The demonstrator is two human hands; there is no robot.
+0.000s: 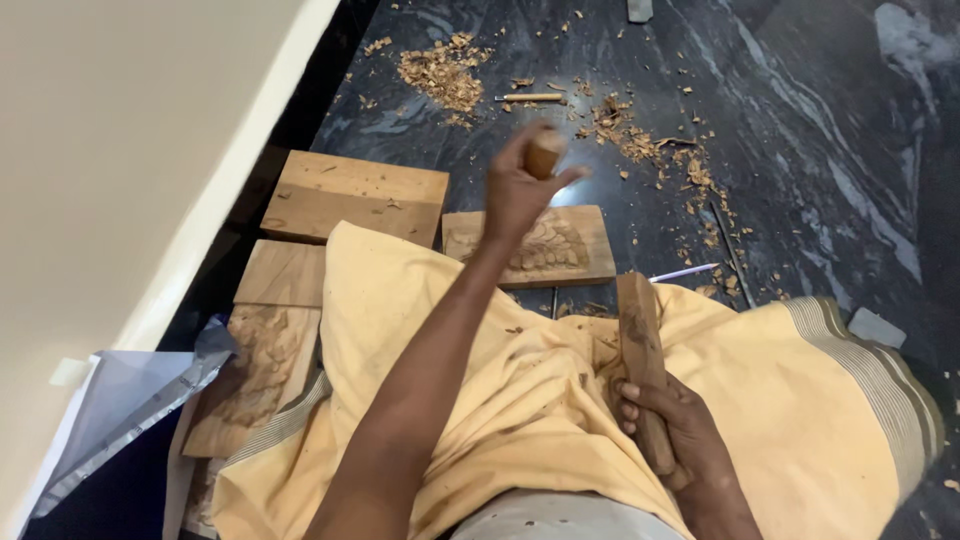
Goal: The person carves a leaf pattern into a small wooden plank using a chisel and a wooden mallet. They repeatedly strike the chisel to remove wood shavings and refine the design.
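The fingers of the left hand [520, 190] are closed around the wooden handle of a chisel [545, 153]; only the rounded end of the handle shows above the fingers, and the blade is hidden. This hand is stretched far out, above a small carved wooden panel [540, 245] which lies flat on the dark stone floor [800, 130]. The fingers of the right hand [675, 430] grip the lower end of a wooden mallet [640, 350], a long flat block which stands nearly upright, near the person, on the right of the lap. Both arms pass over a yellow cloth [500, 390] with a striped border that covers the legs. To the left of the carved panel lies a plain board [350, 195], and nearer, on the left, a second carved board [255, 375] is partly under the cloth. Farther on the floor are wood shavings [445, 75] and another small tool [530, 98]. At the near left lies a crumpled plastic sheet [130, 400] beside the pale wall [120, 150].
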